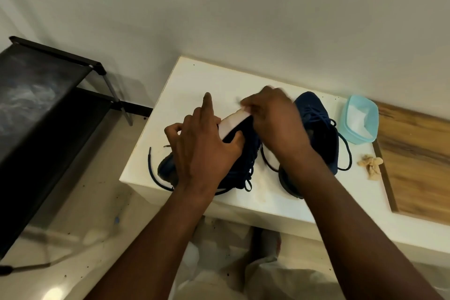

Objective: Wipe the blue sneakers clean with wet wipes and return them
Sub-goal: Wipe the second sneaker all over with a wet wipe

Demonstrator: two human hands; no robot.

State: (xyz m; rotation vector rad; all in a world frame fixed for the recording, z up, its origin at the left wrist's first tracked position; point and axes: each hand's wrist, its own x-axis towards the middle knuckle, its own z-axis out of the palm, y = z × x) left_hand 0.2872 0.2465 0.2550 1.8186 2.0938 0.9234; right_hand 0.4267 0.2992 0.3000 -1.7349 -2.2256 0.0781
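Two blue sneakers are on the white table. The left sneaker is tilted on its side, its white sole edge turned up, and my left hand grips it with the index finger pointing away. My right hand presses a small white wet wipe against the sole's far end; most of the wipe is hidden under the fingers. The right sneaker stands upright behind my right wrist, its laces loose.
A light-blue tub of wipes sits at the table's right. A crumpled used wipe lies near a wooden board. A black shoe rack stands on the floor to the left. The wall runs behind the table.
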